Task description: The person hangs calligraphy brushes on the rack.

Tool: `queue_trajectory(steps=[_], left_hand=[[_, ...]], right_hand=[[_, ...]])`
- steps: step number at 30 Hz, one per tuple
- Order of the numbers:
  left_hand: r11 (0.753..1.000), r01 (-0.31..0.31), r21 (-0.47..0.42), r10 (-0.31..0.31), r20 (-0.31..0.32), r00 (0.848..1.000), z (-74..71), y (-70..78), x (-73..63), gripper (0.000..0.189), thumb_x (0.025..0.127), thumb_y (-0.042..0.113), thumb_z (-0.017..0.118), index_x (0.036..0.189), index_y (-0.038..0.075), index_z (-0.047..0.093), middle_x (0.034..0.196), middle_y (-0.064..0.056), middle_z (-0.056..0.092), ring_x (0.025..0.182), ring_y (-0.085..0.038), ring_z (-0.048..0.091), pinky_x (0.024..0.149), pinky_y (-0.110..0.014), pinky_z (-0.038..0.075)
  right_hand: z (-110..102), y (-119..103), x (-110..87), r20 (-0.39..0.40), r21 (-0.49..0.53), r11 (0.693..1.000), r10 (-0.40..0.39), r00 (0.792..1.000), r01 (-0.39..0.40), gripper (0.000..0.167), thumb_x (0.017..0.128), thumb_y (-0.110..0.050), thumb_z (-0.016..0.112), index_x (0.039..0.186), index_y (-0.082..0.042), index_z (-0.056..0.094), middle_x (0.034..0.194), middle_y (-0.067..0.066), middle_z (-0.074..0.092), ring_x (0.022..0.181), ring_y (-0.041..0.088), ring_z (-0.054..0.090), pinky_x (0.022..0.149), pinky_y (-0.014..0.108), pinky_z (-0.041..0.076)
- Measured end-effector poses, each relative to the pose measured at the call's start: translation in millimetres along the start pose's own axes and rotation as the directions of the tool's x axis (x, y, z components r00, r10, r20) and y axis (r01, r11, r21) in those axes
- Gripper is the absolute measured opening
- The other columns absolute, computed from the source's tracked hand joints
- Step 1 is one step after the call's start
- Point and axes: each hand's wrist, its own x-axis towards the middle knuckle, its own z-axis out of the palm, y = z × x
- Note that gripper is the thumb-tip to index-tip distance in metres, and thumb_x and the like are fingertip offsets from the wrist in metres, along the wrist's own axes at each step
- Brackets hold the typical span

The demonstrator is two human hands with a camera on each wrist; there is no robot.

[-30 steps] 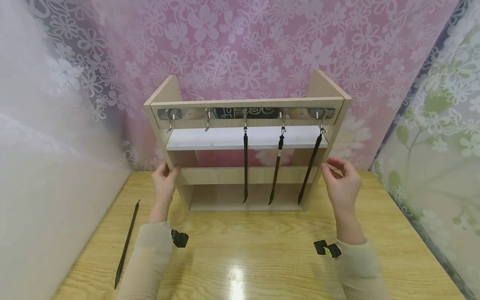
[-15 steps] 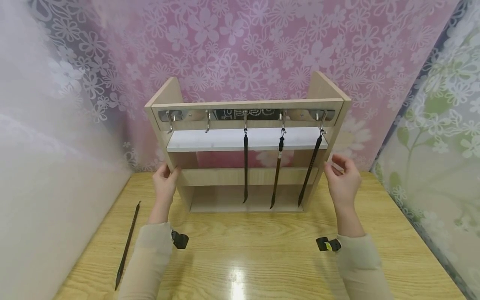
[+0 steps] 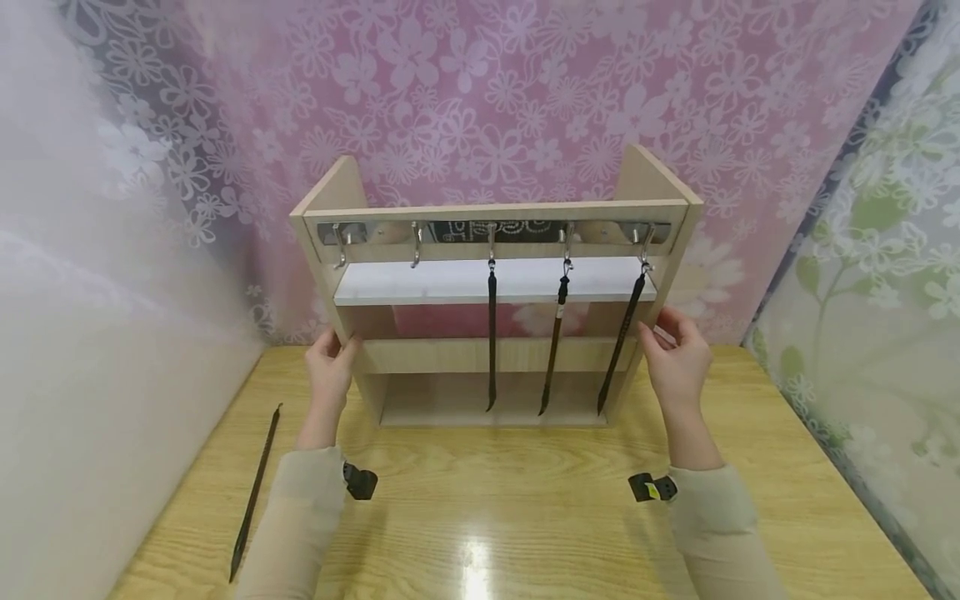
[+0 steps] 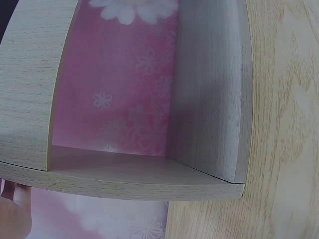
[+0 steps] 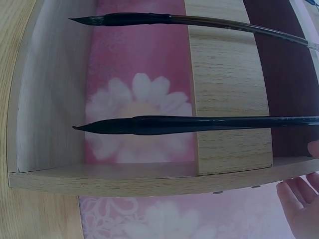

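Note:
A small pale wooden shelf rack [image 3: 420, 357] stands upright, a metal hook rail [image 3: 390, 232] across its top. From the rail hang three calligraphy brushes, tips down: a dark brush [image 3: 492, 342] from the middle hook, a brown-handled brush [image 3: 557, 333] beside it, and a black brush [image 3: 622, 342] at the right end. My left hand [image 3: 328, 367] grips the rack's left side panel, thumb in front. At the right side panel, my right hand [image 3: 678, 358] pinches the edge, its thumb [image 5: 314, 148] inside and its fingers [image 5: 299, 191] outside.
Left of my left forearm, another dark brush [image 3: 257, 492] lies on the wooden table [image 3: 480, 483]. Two hooks on the left carry nothing. A white shelf [image 3: 420, 282] spans the rack. Flowered pink cloth [image 3: 487, 100] hangs behind, with pale walls on both sides.
My right hand drew slightly away from the right side panel, then came back onto its edge. My left hand kept its grip. The hanging brushes swayed slightly.

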Motion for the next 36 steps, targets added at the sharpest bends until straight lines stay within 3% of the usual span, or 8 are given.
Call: queue_trajectory(steps=[6, 12, 22, 36], left_hand=[[1.000, 0.006, -0.013, -0.006, 0.021, 1.000, -1.3, -1.9, 0.1, 0.029, 0.083, 0.004, 0.059, 0.112, 0.000, 0.059, 0.112, -0.014, 0.058, 0.098, -0.018, 0.055, 0.078, -0.027, 0.046], [1.000, -0.016, -0.011, 0.016, 0.005, 1.000, -0.1, 0.5, 0.9, 0.029, 0.082, 0.002, 0.060, 0.111, -0.001, 0.059, 0.110, -0.014, 0.058, 0.097, -0.015, 0.055, 0.076, -0.024, 0.046], [1.000, 0.007, 0.004, -0.007, -0.009, 1.000, 0.3, 0.2, -0.6, 0.030, 0.081, 0.002, 0.060, 0.111, -0.001, 0.059, 0.110, -0.014, 0.059, 0.099, -0.016, 0.055, 0.080, -0.027, 0.046], [1.000, 0.005, -0.007, -0.005, -0.002, 1.000, 0.7, 2.7, -2.0, 0.028, 0.081, 0.002, 0.059, 0.109, -0.002, 0.060, 0.108, -0.015, 0.059, 0.094, -0.015, 0.056, 0.078, -0.025, 0.046]], right_hand=[[0.2, -1.1, -1.4, -0.006, 0.018, 1.000, -0.012, 1.000, 0.012, 0.031, 0.076, 0.000, 0.065, 0.105, 0.009, 0.057, 0.099, 0.020, 0.059, 0.087, 0.009, 0.058, 0.073, 0.017, 0.047], [0.1, -3.5, 0.4, -0.003, 0.021, 1.000, -0.017, 1.000, 0.017, 0.030, 0.077, 0.000, 0.064, 0.104, 0.009, 0.058, 0.098, 0.020, 0.059, 0.088, 0.011, 0.058, 0.073, 0.017, 0.047], [-0.4, -2.6, 0.7, -0.013, -0.015, 1.000, 0.018, 1.000, -0.018, 0.029, 0.078, -0.002, 0.063, 0.105, 0.008, 0.058, 0.097, 0.018, 0.059, 0.082, 0.005, 0.058, 0.070, 0.014, 0.047], [-0.7, -3.8, 0.7, -0.043, -0.024, 0.999, -0.033, 0.998, 0.032, 0.020, 0.079, 0.003, 0.059, 0.098, 0.010, 0.060, 0.092, 0.019, 0.061, 0.082, 0.006, 0.057, 0.068, 0.013, 0.047]])
